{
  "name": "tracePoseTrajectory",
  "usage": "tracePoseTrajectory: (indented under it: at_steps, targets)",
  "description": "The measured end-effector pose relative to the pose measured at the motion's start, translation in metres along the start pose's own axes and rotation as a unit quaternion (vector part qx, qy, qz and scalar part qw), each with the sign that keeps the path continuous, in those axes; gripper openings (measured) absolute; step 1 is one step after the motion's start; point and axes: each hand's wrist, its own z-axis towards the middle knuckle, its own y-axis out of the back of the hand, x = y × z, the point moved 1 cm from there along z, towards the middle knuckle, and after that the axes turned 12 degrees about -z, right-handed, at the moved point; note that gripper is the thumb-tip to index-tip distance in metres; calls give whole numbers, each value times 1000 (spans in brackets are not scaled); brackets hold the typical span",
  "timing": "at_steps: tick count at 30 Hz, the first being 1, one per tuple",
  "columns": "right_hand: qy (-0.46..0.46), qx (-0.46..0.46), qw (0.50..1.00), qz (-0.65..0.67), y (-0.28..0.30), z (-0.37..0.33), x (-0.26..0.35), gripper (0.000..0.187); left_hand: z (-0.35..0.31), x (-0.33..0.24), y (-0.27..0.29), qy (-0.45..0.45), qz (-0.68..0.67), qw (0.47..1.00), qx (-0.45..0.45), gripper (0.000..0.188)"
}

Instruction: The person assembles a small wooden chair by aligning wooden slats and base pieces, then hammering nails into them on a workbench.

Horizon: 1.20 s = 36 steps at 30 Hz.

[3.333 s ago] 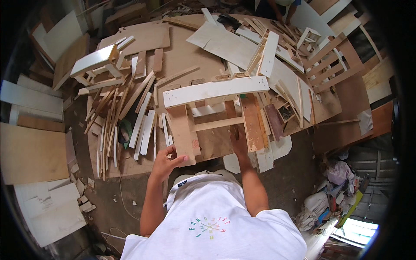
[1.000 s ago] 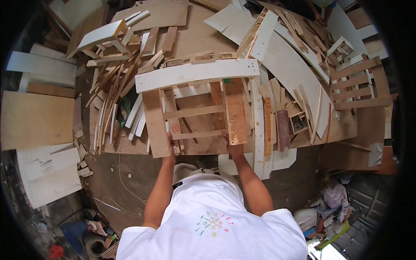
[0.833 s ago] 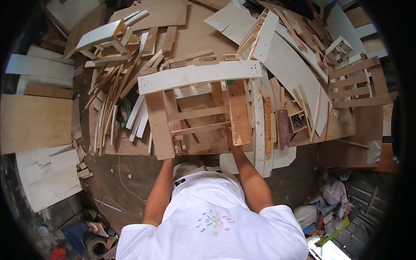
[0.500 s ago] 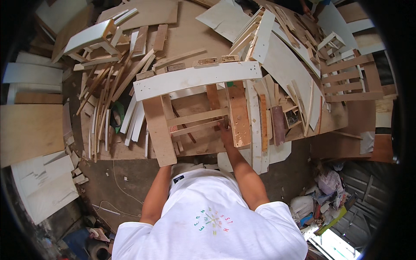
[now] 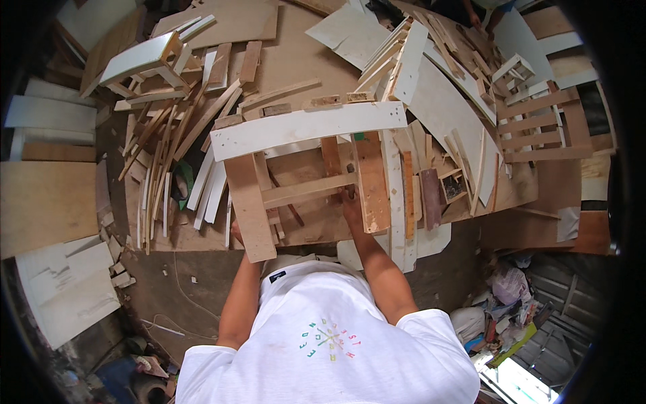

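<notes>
In front of me on the workbench lies a wooden stool frame, its long white board toward the far side. A bare wood left leg and a brown right leg extend toward me, joined by a pale crossbar. My right hand is inside the right leg, near the crossbar's right end. Its fingers look closed, but what they hold is hidden. My left hand is beside the left leg's outer edge; that leg covers most of it, including the fingers' grip.
Thin wood strips are heaped left of the frame. A small white-topped stool stands at far left. White boards and offcuts lie to the right, near a slatted wooden frame. Another person's hand shows at top right.
A second thin strip that lay across the legs, with its end at my right hand, no longer shows beside the crossbar. The frame has shifted slightly toward me. More of my left hand shows.
</notes>
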Motion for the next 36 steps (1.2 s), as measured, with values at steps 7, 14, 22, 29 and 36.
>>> tracePoseTrajectory:
  at_steps: [7,14,22,29,36]
  targets:
    - [71,-56,995,52,9,-4,23,35,-29,-22,-20,13,-59,998,21,40]
    - [105,-66,990,67,36,-4,36,34,7,1,7,-146,166,971,89,40]
    - [135,-75,988,-1,63,-9,93,30,49,21,35,-131,252,959,-8,46]
    - [96,-49,993,44,58,-4,77,30,45,10,33,-103,216,971,-6,50]
    - [68,-24,995,72,59,-5,72,32,43,12,36,-93,210,973,-5,55]
